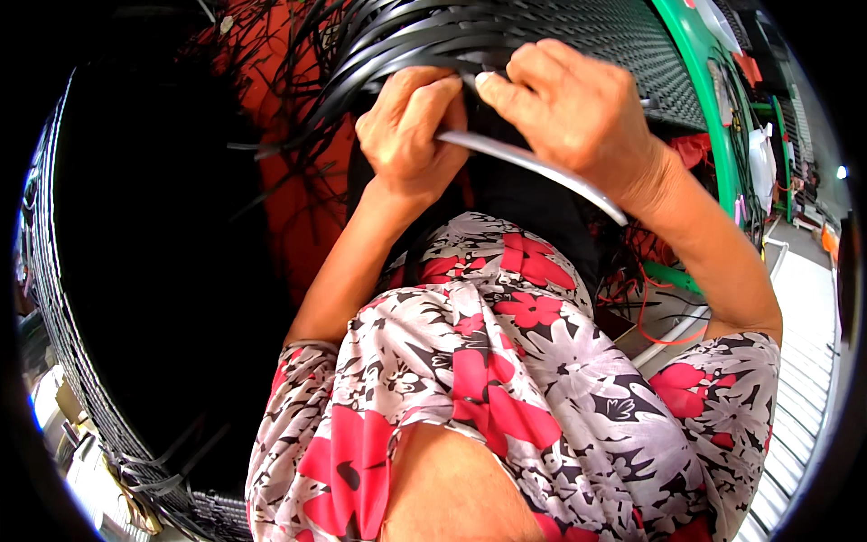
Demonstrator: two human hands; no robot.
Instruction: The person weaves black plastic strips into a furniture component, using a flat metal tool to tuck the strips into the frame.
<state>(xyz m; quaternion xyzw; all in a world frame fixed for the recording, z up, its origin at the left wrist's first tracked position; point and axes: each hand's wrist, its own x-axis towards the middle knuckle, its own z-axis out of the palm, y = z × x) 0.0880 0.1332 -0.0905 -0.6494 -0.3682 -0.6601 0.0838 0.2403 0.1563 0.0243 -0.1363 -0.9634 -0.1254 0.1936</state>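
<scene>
My left hand [411,131] is closed at the edge of a black woven piece [601,41]. From its fingers a glossy plastic strip [533,165] bends down to the right, its free end passing below my right wrist. Close beside it, my right hand [573,113] is curled, thumb and forefinger pinched together at the same edge. What lies in that pinch is hidden by the fingers. Just above both hands, many loose black plastic strips [406,45] arch out of the weave toward the left.
A green rounded frame [709,99] runs along the right of the woven piece. Loose black strips lie over a red surface [302,208] at left. A large dark woven basket-like form [68,307] curves along the left side. At lower right are orange cord [673,339] and a white slatted surface [804,361].
</scene>
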